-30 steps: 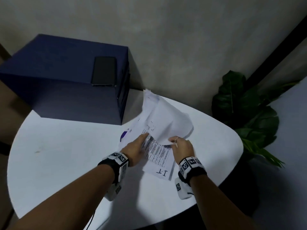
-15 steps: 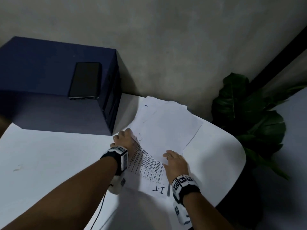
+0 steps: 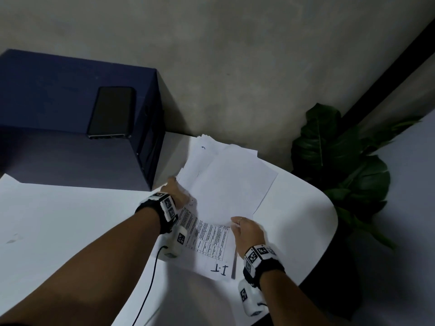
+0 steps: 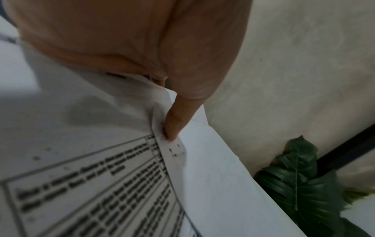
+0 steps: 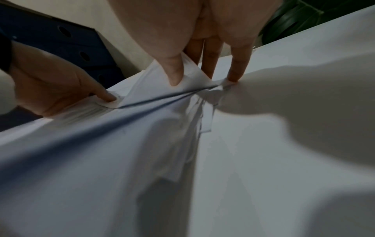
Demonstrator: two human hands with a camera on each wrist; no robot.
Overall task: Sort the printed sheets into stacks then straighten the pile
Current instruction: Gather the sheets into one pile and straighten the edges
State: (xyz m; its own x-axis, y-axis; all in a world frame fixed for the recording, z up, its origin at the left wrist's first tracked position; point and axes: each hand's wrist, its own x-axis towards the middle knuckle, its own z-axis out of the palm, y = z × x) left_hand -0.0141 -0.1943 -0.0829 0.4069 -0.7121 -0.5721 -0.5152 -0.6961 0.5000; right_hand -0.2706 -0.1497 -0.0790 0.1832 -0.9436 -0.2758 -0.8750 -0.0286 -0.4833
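Note:
A loose pile of white sheets lies fanned on the round white table, blank sides up. Under its near end shows a printed sheet with a text table and "I.T" written on it. My left hand rests at the pile's left edge; one straight fingertip presses a blank sheet's corner onto the printed sheet. My right hand is at the top sheet's near edge. Its thumb lies on a raised flap of that sheet, with fingers behind the flap, pinching it.
A dark blue box with a black phone on top stands at the back left, close to the pile. A leafy plant stands past the table's right edge. A black cable trails from my left wrist.
The blank sheet that my right hand held curled up a second ago now lies flat on the pile. My left hand has shifted from the printed sheet to the pile's left edge.

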